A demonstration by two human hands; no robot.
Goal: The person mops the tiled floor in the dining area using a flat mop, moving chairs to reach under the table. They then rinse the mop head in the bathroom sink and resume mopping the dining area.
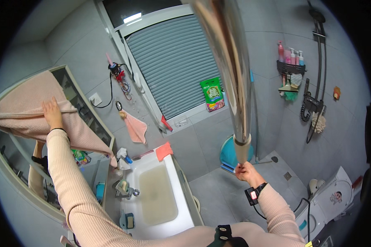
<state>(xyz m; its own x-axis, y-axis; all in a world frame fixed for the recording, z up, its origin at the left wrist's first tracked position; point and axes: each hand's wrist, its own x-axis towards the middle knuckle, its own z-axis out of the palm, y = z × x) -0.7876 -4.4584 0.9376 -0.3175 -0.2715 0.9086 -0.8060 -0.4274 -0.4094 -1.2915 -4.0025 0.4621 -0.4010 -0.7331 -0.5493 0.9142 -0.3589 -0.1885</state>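
My left hand (52, 113) lies with its fingers stretched out on a pink towel (35, 99). That towel is draped over the upper part of a mirrored cabinet (107, 131) on the left wall, one corner hanging down toward the sink. To the right, my right hand (249, 173) closes round the lower end of a shiny metal pole (235, 82). The pole rises close in front of me and runs out of the top of the picture; its upper end is hidden. A black device is strapped to my right wrist.
Below the cabinet, a white sink (185, 220) holds cloudy water, with a tap (123, 188) and orange cloth (164, 151) at its rim. A teal basin (231, 152) stands by the far wall. At right are a toilet (329, 197), shower fittings (315, 99) and a bottle shelf (291, 68).
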